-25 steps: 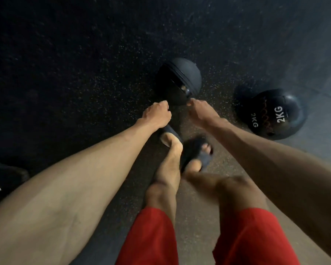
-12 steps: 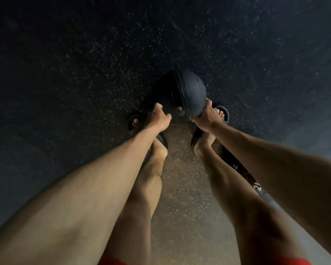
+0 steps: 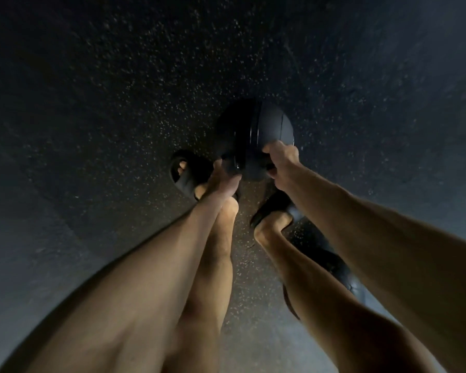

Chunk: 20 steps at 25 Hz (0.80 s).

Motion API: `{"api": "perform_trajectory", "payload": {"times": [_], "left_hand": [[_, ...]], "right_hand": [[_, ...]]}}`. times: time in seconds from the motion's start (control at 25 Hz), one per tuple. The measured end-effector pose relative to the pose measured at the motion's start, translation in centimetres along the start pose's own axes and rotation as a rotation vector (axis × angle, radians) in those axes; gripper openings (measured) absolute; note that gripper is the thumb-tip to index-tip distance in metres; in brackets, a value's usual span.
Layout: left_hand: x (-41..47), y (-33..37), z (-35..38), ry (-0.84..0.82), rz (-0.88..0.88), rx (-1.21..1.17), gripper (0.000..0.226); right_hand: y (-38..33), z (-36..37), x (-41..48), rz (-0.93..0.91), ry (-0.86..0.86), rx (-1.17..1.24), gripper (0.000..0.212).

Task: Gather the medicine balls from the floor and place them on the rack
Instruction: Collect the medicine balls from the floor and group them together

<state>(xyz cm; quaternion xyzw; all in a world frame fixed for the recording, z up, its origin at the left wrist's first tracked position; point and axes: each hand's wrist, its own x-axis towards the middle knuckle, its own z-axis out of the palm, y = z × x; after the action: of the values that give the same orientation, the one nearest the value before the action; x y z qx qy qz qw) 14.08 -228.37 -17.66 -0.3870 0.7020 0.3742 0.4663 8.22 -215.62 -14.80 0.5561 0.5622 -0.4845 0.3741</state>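
Left hand (image 3: 226, 180) and right hand (image 3: 283, 164) fingers (image 3: 271, 150) clamp the medicine ball (image 3: 267, 127), dim speckled dark floor (image 3: 119, 103) all around.

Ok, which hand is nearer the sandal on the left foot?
Left. The left hand grips the medicine ball right beside that sandal; the right hand grips the ball's opposite side, farther from it.

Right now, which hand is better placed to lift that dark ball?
Right, by a little. The right hand wraps the medicine ball, thumb on top; the left hand grips only its near lower edge. Probably both lift together.
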Motion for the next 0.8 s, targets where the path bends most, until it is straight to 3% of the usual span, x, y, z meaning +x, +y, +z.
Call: {"api": "perform_trajectory", "payload": {"times": [0.08, 0.2, 0.28, 0.4, 0.52, 0.6, 0.72, 0.8], "left_hand": [[0.6, 1.2, -1.3, 0.007, 0.061, -0.052, 0.079], [1.8, 4.2, -4.2, 0.064, 0.184, -0.110, 0.076], [3.1, 6.5, -7.0, 0.075, 0.250, -0.124, 0.070], [5.7, 11.1, -11.5, 0.061, 0.285, -0.187, 0.065], [8.1, 14.7, -13.5, 0.076, 0.294, -0.137, 0.047], [9.0, 13.9, -13.1, 0.105, 0.229, -0.071, 0.040], [8.4, 10.5, -10.6, 0.122, 0.109, -0.046, 0.051], [6.9, 9.4, -9.3, 0.221, 0.105, -0.117, 0.059]], "right_hand": [[-2.0, 1.8, -0.4, -0.081, 0.030, -0.067, 0.036], [-4.0, 3.1, -0.2, -0.387, 0.046, -0.269, 0.025], [-4.7, 3.3, 0.0, -0.483, 0.077, -0.438, 0.041], [-4.7, 3.4, 0.9, -0.322, 0.091, -0.452, 0.060], [-5.1, 5.1, 2.1, 0.017, 0.071, -0.181, 0.088], [-7.5, 6.5, 2.1, 0.029, 0.074, -0.218, 0.077], [-12.1, 8.6, 1.9, -0.018, 0.102, -0.267, 0.053], [-14.2, 9.5, 1.1, -0.093, 0.125, -0.346, 0.043]]}}
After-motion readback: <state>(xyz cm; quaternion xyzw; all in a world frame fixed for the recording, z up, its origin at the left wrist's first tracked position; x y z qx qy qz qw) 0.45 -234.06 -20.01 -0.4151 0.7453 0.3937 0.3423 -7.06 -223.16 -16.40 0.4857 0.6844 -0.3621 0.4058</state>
